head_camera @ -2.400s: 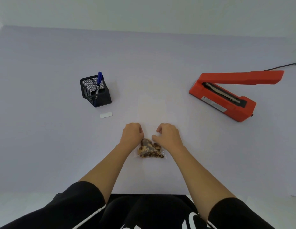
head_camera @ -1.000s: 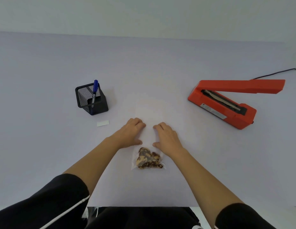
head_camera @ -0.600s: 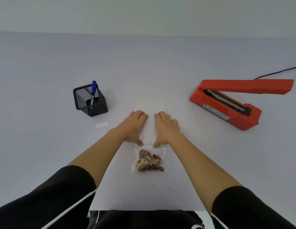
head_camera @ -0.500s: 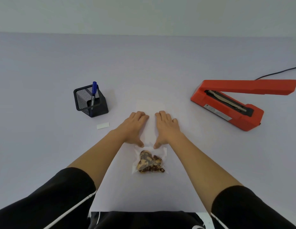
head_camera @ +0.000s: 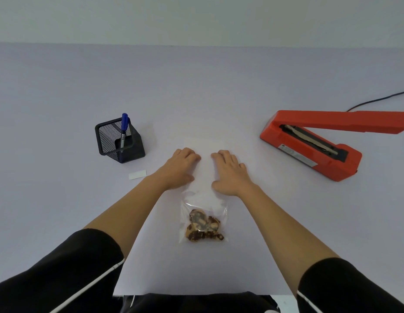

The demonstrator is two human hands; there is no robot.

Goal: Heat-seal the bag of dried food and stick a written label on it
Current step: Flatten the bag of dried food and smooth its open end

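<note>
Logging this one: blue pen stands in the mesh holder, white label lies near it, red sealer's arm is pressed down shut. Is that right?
Not quite. In the head view the arm of the red sealer is raised, leaving the sealing strip exposed. The rest holds: blue pen stands in the mesh holder, white label lies near it.

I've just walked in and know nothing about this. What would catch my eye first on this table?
Most likely the bright red heat sealer with its arm raised, on the right of the pale table. Next, the small clear plastic bag of brown dried food at the near middle, with the left hand and right hand lying open and flat just beyond it.
</note>
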